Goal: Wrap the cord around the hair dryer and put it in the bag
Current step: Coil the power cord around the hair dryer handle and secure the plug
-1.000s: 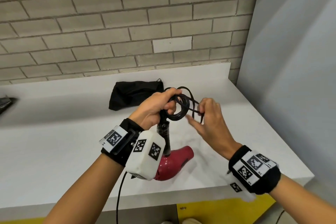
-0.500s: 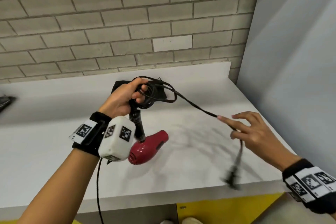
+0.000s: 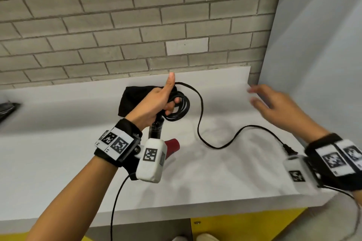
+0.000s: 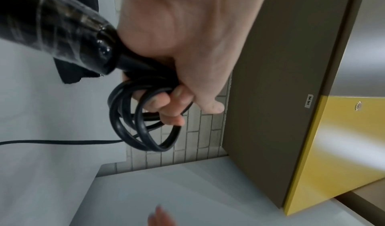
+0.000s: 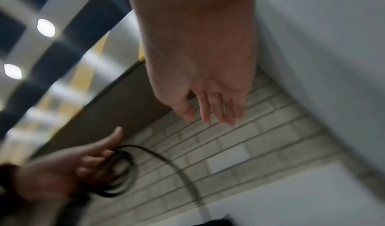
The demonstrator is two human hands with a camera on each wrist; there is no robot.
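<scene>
My left hand [image 3: 162,101] grips the black handle [image 3: 156,130] of the red hair dryer [image 3: 172,146], thumb pointing up, with several coils of black cord [image 3: 181,109] held in its fingers. In the left wrist view the coils [image 4: 141,121] hang below the curled fingers [image 4: 166,104]. The loose cord [image 3: 221,146] trails across the white counter to its plug [image 3: 290,149] near my right wrist. My right hand [image 3: 274,103] hovers open and empty above the counter's right side, blurred. The black bag [image 3: 133,100] lies behind my left hand, partly hidden.
A white counter [image 3: 58,162] runs along a brick wall [image 3: 137,25]; a pale side wall [image 3: 323,64] closes the right. A dark object [image 3: 7,108] sits at the far left edge. Yellow cabinet fronts [image 3: 244,227] are below the counter.
My right hand let go of the cord and moved up toward the back right; the cord's loose end and plug dropped onto the counter. My left hand raised its thumb and kept the coils.
</scene>
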